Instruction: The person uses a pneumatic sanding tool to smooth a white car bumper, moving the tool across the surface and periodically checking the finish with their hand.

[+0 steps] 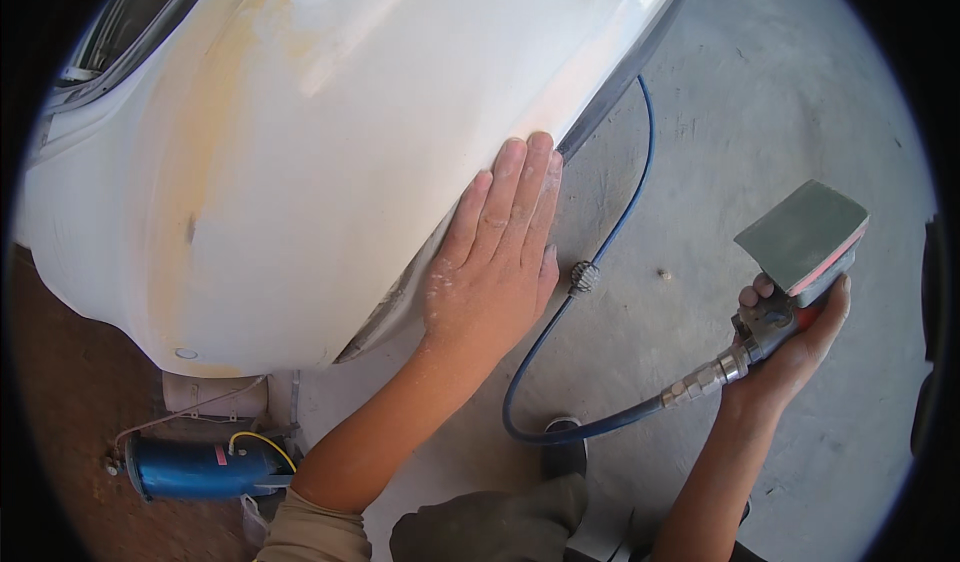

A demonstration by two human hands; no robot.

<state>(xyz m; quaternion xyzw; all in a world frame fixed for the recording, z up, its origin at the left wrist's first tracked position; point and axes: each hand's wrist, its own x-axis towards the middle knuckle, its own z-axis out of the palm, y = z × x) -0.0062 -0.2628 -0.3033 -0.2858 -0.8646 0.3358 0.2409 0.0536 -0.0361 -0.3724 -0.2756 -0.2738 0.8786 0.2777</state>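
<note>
Grey floor [770, 92]; blue tank [195, 469], contents hidden; right hand [785, 370] holds sander [805, 234].

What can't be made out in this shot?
Head view:
Palm of the left hand: hidden by the hand's own back.
Body of the sander: partly hidden by its pad and the right hand.
Far end of the blue hose: hidden behind the white car panel.
Panel's upper part: cut off by the top edge.

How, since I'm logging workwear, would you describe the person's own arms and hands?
The left hand is gloveless, pale dust speckling its knuckles and fingers. A khaki sleeve ends around the left elbow, leaving the forearm bare. The right hand is gloveless too, its forearm bare down to the picture's edge. No watch shows on either wrist.
</note>
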